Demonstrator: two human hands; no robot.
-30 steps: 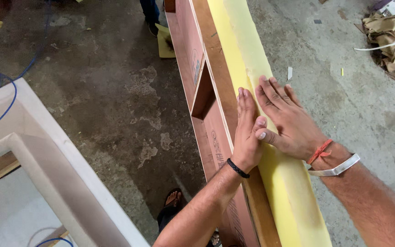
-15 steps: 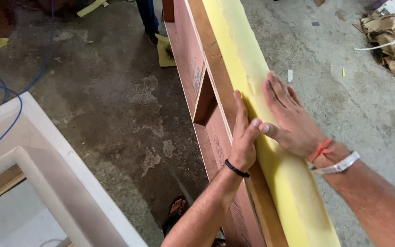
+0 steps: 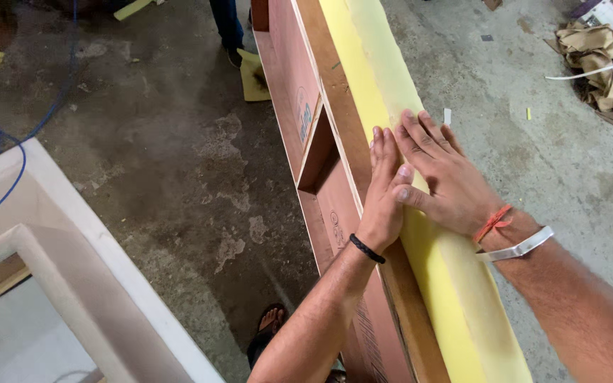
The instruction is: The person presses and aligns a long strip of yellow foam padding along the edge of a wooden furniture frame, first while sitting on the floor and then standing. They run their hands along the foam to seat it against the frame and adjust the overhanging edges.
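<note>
From my remote seat I saw both hands laid on the yellow foam strip (image 3: 377,78), which ran along the top of a tall plywood frame (image 3: 289,85) from the upper middle of the view down to the lower right corner. The left hand (image 3: 383,195) lay flat with its fingers straight and pressed together, set along the inner edge of the foam where it met the wooden top edge of the frame, and a black band (image 3: 367,249) circled that wrist. The right hand (image 3: 443,177) rested palm down on the foam just beside the left, its fingers slightly spread and pointing up the strip, the thumb touching the side of the left hand. Neither hand pinched or gripped anything; both simply pressed on the foam. An orange thread (image 3: 493,223) and a pale band (image 3: 516,248) sat on the right wrist. The frame stood on a stained concrete floor (image 3: 157,170), with a square recess showing in its reddish face just left of the hands. A sandalled foot (image 3: 267,330) showed below the left forearm. A white padded frame (image 3: 72,262) filled the lower left, with a blue cable (image 3: 8,184) trailing over it. Another person's leg (image 3: 227,28) stood at the top, and crumpled brown paper (image 3: 594,60) lay at the upper right.
</note>
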